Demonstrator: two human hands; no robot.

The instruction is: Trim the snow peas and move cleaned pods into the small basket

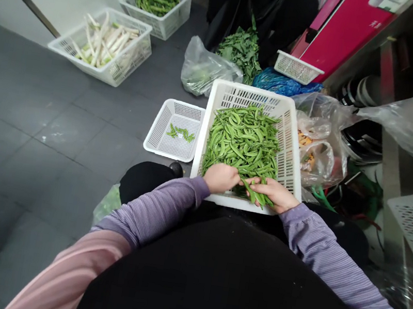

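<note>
A large white slatted basket (295, 163) stands between my knees, holding a heap of green pea pods (246, 137). Over its near side, my left hand (221, 179) is closed, its fingertips pinching at the end of a pea pod beside my right fingers. My right hand (278, 194) is closed around several pea pods (258, 196), which stick out past the fingers and lie across the palm. Left of the large basket sits a small white basket (150, 135) with a few green pods or pieces (181, 133) on its bottom.
Farther left on the grey tiled floor are a basket of white-stemmed vegetables (104, 44) and a basket of green stalks (156, 0). Leafy greens (242, 50) and a clear plastic bag (200, 70) lie ahead, near a person in dark clothes. Plastic bags (319, 146) crowd the right side.
</note>
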